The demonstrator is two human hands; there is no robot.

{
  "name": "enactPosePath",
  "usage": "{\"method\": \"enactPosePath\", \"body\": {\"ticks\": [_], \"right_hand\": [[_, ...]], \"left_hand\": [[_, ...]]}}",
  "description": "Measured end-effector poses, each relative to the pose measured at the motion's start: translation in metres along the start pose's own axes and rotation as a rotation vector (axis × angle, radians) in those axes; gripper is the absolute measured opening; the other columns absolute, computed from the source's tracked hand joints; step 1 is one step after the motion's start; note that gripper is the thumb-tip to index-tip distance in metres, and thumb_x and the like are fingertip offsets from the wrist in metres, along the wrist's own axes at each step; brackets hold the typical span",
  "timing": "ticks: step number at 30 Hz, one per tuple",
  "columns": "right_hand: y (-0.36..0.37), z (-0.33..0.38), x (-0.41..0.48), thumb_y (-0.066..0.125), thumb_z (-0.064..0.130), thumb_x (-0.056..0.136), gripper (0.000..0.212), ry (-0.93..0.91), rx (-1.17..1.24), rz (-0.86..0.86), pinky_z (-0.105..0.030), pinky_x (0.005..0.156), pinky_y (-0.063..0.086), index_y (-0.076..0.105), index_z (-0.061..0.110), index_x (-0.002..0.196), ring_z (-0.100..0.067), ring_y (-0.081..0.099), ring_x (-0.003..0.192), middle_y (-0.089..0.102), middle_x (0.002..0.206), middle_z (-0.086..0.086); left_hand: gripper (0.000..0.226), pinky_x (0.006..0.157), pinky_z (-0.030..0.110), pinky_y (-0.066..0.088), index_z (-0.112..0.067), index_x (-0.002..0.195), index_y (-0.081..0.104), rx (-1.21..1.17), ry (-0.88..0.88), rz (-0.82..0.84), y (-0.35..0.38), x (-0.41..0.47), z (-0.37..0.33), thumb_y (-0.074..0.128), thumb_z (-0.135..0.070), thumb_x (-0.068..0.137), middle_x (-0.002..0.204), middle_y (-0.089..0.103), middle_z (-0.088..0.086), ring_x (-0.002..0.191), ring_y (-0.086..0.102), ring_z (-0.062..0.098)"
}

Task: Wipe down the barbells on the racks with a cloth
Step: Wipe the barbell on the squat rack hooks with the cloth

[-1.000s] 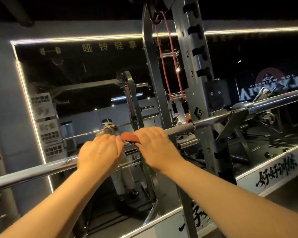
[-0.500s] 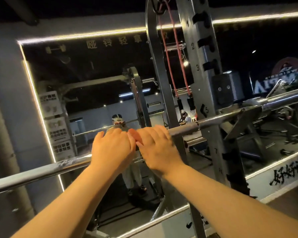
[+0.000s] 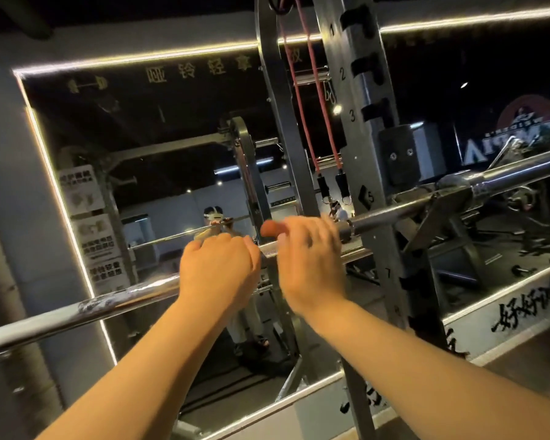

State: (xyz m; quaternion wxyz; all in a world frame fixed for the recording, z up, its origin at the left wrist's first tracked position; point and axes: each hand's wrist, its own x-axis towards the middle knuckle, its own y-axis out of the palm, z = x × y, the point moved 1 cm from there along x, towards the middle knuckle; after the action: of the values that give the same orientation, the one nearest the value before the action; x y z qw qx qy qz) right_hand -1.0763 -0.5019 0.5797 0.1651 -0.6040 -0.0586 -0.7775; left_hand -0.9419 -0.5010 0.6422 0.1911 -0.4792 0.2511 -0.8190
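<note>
Your right hand (image 3: pixel 310 258) clenches the small reddish-orange cloth (image 3: pixel 272 228) over the long chrome steel barbell (image 3: pixel 121 300), whose axis runs lower-left to upper-right across the grey rack upright (image 3: pixel 370 154), while your left hand (image 3: pixel 218 271) curls over it just beside.

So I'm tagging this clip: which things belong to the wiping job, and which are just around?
In the job: barbell, reddish cloth, left hand, right hand, rack upright.
Just around: red resistance bands, wall mirror, posters.
</note>
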Motion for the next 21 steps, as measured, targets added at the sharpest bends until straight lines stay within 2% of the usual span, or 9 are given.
{"method": "enactPosePath", "body": {"ticks": [2, 5, 7, 11, 14, 16, 17, 19, 21], "right_hand": [[-0.001, -0.013, -0.007, 0.032, 0.037, 0.106, 0.039, -0.183, -0.015, 0.093, -0.046, 0.125, 0.019, 0.055, 0.013, 0.127, -0.028, 0.05, 0.124, 0.06, 0.124, -0.007], [-0.015, -0.05, 0.005, 0.038, 0.034, 0.106, 0.037, -0.321, -0.067, 0.131, -0.046, 0.121, 0.028, 0.053, 0.011, 0.13, -0.024, 0.05, 0.123, 0.062, 0.124, -0.008], [-0.028, -0.07, 0.014, 0.036, 0.034, 0.106, 0.033, -0.198, -0.048, 0.083, -0.047, 0.117, 0.034, 0.053, 0.012, 0.125, -0.022, 0.048, 0.118, 0.063, 0.118, -0.008], [-0.052, -0.102, 0.024, 0.033, 0.036, 0.108, 0.036, 0.226, 0.01, -0.064, -0.055, 0.108, 0.044, 0.053, 0.012, 0.126, -0.027, 0.05, 0.122, 0.059, 0.121, -0.008], [-0.051, -0.084, 0.024, 0.034, 0.035, 0.107, 0.034, 0.34, 0.017, -0.073, -0.056, 0.122, 0.027, 0.055, 0.013, 0.122, -0.018, 0.041, 0.13, 0.058, 0.123, -0.003], [-0.046, -0.063, 0.017, 0.034, 0.033, 0.108, 0.03, 0.249, 0.036, 0.012, -0.045, 0.128, 0.009, 0.056, 0.015, 0.121, -0.014, 0.036, 0.131, 0.058, 0.124, 0.0], [-0.044, -0.056, 0.013, 0.034, 0.033, 0.109, 0.029, 0.171, 0.059, 0.068, -0.041, 0.128, 0.006, 0.055, 0.017, 0.121, -0.012, 0.037, 0.13, 0.058, 0.123, 0.001], [-0.049, -0.058, 0.01, 0.03, 0.037, 0.108, 0.034, 0.039, 0.09, 0.175, -0.04, 0.127, 0.012, 0.053, 0.019, 0.124, -0.01, 0.039, 0.126, 0.058, 0.123, 0.003], [-0.057, -0.077, 0.019, 0.03, 0.039, 0.108, 0.037, -0.006, 0.063, 0.269, -0.04, 0.122, 0.027, 0.052, 0.019, 0.13, -0.013, 0.042, 0.126, 0.058, 0.125, 0.001]], "left_hand": [[0.029, 0.079, 0.038, 0.05, -0.021, 0.078, 0.037, -0.009, 0.043, -0.024, 0.004, 0.006, -0.008, 0.032, -0.031, 0.105, 0.067, 0.038, -0.005, 0.068, 0.048, 0.019], [0.031, 0.062, 0.033, 0.044, -0.023, 0.076, 0.032, 0.01, 0.071, -0.037, 0.011, 0.008, -0.008, 0.024, -0.031, 0.104, 0.067, 0.04, -0.005, 0.058, 0.042, 0.013], [0.028, 0.058, 0.031, 0.039, -0.022, 0.08, 0.034, 0.023, 0.064, -0.031, 0.012, 0.005, -0.007, 0.021, -0.03, 0.104, 0.069, 0.041, -0.005, 0.057, 0.038, 0.012], [0.022, 0.059, 0.031, 0.041, -0.02, 0.086, 0.036, 0.076, 0.06, -0.007, 0.008, 0.004, -0.011, 0.03, -0.028, 0.106, 0.071, 0.04, -0.003, 0.06, 0.043, 0.014], [0.019, 0.067, 0.034, 0.051, -0.018, 0.089, 0.037, 0.048, 0.052, 0.034, 0.007, 0.008, -0.015, 0.035, -0.027, 0.105, 0.073, 0.043, -0.002, 0.069, 0.052, 0.018], [0.019, 0.071, 0.035, 0.055, -0.018, 0.09, 0.039, 0.027, 0.068, 0.044, 0.007, 0.013, -0.021, 0.036, -0.028, 0.106, 0.075, 0.047, -0.002, 0.071, 0.056, 0.019], [0.02, 0.072, 0.036, 0.056, -0.018, 0.091, 0.04, 0.014, 0.076, 0.05, 0.008, 0.016, -0.023, 0.034, -0.028, 0.107, 0.076, 0.049, -0.002, 0.072, 0.057, 0.019], [0.022, 0.076, 0.036, 0.057, -0.018, 0.094, 0.043, -0.04, 0.096, 0.067, 0.008, 0.023, -0.026, 0.031, -0.03, 0.107, 0.078, 0.05, -0.003, 0.074, 0.058, 0.018], [0.018, 0.076, 0.034, 0.057, -0.016, 0.099, 0.041, -0.105, 0.107, 0.055, 0.007, 0.031, -0.031, 0.036, -0.031, 0.107, 0.079, 0.047, -0.003, 0.075, 0.055, 0.018]]}}
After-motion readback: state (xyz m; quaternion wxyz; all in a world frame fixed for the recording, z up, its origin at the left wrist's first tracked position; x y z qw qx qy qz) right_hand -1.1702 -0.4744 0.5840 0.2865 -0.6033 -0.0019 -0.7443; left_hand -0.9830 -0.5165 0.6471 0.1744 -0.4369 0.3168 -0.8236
